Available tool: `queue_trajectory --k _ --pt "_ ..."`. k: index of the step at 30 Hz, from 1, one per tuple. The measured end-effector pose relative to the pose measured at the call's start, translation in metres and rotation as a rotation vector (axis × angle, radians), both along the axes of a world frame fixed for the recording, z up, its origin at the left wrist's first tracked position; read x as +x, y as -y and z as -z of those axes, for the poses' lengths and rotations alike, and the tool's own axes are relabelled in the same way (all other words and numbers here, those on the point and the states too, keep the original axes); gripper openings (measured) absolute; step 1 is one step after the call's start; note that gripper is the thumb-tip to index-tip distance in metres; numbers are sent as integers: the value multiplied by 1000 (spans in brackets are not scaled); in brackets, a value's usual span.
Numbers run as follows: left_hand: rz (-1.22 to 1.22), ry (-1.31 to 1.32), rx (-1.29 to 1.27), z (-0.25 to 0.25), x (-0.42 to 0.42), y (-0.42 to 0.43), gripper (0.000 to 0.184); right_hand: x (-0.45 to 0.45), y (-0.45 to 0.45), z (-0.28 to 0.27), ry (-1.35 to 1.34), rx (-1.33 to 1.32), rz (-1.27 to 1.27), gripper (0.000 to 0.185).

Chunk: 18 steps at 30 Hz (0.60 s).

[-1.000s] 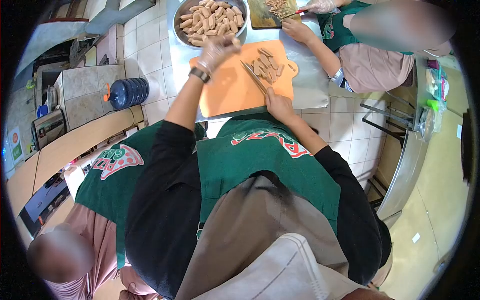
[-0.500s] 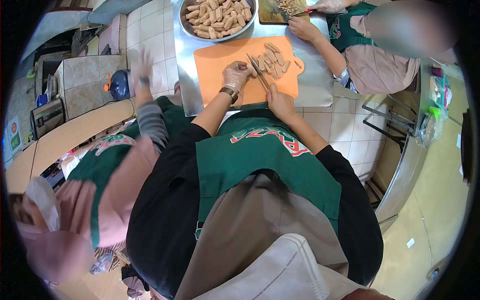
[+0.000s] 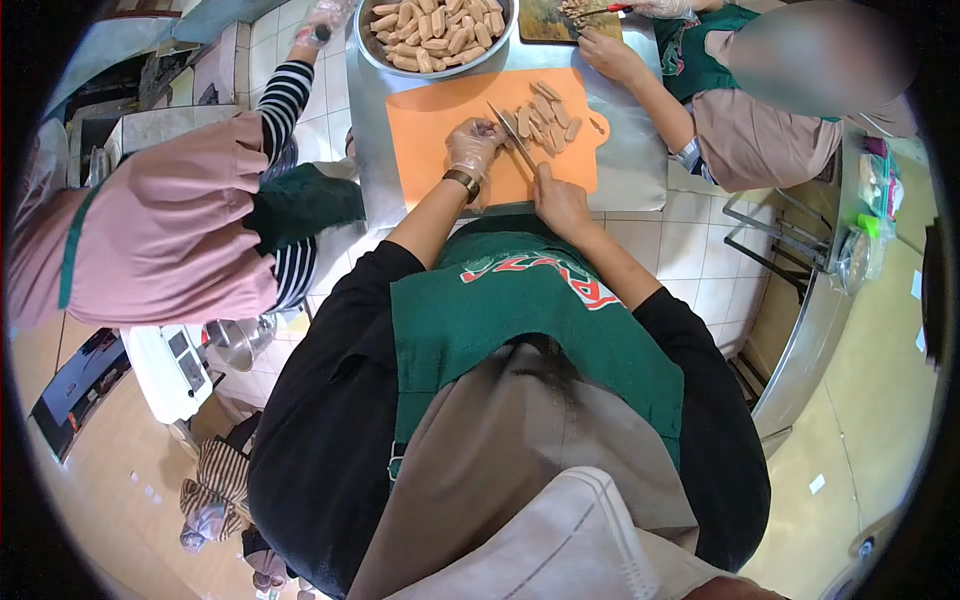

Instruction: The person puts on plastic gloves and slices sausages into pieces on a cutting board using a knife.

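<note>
My left hand (image 3: 474, 146), in a clear plastic glove, is closed over the orange cutting board (image 3: 425, 110); its fingertips are bunched near the blade, and what they hold is too small to make out. In my right hand (image 3: 562, 203) is the handle of a knife (image 3: 515, 137), whose blade points up and left across the board. Cut sausage pieces (image 3: 540, 118) lie just right of the blade. Beyond the board stands a metal bowl (image 3: 364, 40) heaped with sausages (image 3: 435, 30).
Both boards and the bowl rest on a metal table (image 3: 635, 180). At the right, a co-worker (image 3: 765, 130) holds a red-handled knife over a dark board (image 3: 540, 30) with chopped pieces. Another person (image 3: 170, 230) in striped sleeves leans in at the left, a gloved hand near the bowl.
My left hand has come from the bowl down to the board beside the knife. The person on the left has turned and moved forward, one arm now reaching up toward the bowl's side.
</note>
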<state>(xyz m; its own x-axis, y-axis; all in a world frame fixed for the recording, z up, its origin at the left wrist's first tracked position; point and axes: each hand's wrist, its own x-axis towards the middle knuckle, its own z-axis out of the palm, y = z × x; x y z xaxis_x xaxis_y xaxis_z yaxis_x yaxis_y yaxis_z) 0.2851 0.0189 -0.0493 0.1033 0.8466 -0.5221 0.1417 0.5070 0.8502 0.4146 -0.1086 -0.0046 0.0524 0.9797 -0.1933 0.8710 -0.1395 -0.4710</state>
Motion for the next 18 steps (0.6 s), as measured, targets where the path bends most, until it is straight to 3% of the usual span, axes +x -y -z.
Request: queue_trajectory --k 14,18 --pt "32 -7 20 29 -4 -4 21 -10 -27 19 50 -56 -29 15" --pt "3 7 1 15 -5 -3 22 -14 -29 25 77 -52 -43 21"
